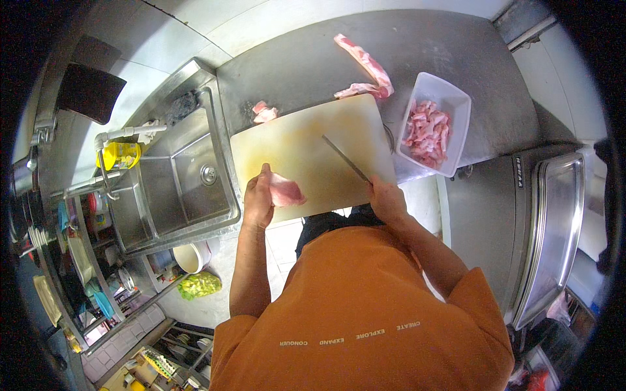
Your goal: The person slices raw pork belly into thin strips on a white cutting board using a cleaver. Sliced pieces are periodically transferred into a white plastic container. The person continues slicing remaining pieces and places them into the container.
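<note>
My left hand [258, 198] grips a raw piece of meat [287, 190], pink with a pale side, over the front left of a cutting board [313, 141]. In my right hand [389, 199], at the board's front right, is a knife [346, 158]. Its narrow blade points away and to the left, apart from the meat. Behind the board a long strip of raw meat [367, 61] lies bent on the steel counter [293, 63], its lower end by the board's edge. Small meat scraps [265, 113] sit by the far left edge. Cut meat pieces [428, 132] partly fill a white plastic tub [458, 132].
A steel sink [195, 151] with a pipe faucet [129, 131] adjoins the board's left side. A yellow container [117, 155] stands beyond it. Below are a white bucket [191, 257] and a bag of greens [200, 285]. Metal trays [555, 234] stand upright at right.
</note>
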### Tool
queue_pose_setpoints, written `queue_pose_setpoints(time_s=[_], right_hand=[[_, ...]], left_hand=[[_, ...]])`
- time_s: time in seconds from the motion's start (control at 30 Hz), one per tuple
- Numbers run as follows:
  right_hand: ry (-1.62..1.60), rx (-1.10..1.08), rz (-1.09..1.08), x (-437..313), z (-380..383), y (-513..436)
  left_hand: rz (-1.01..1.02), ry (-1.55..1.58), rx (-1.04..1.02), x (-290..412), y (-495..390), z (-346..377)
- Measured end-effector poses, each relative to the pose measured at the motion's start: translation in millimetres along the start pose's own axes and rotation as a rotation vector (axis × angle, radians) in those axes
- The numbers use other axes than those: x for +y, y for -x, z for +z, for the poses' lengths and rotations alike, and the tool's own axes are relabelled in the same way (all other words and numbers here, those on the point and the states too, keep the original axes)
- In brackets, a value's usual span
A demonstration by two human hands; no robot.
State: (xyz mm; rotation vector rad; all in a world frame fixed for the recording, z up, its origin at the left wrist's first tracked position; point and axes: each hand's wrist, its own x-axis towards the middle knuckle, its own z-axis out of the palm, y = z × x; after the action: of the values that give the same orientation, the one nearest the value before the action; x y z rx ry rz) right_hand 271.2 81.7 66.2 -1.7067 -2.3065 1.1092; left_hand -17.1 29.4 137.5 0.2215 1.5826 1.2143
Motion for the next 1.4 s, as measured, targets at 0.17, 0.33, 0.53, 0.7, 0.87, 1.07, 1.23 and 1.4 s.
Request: queue_pose_setpoints(time_s=[0.17, 0.33, 0.53, 0.7, 0.87, 1.07, 1.23, 1.4], right_hand=[[0.044, -0.017, -0.039, -7, -5, 0], [-0.009, 0.000, -0.055, -9, -10, -1], [0.082, -0.210, -0.187, -36, -9, -5], [0.173, -0.319, -0.228, -61, -2, -15], [0.217, -0.311, -0.268, -68, -1, -23], [0.244, -0.301, -0.295, -81, -1, -20], [0.233, -0.309, -0.351, -91, 3, -22], [0.216, -0.320, -0.430, -90, 12, -32]], left_hand=[[0.569, -1.099, 0.168, -26, -40, -3], [0.739, -1.108, 0.132, -95, -39, 1], [0.820, -1.114, 0.203, -107, -35, -16], [0.836, -1.139, 0.254, -117, -44, -25], [0.770, -1.109, 0.265, -118, -47, -33], [1.037, -0.985, 0.326, -104, -49, -15], [0.915, -0.995, 0.303, -105, -46, -16], [0.923, -0.878, 0.289, -111, -52, -19]])
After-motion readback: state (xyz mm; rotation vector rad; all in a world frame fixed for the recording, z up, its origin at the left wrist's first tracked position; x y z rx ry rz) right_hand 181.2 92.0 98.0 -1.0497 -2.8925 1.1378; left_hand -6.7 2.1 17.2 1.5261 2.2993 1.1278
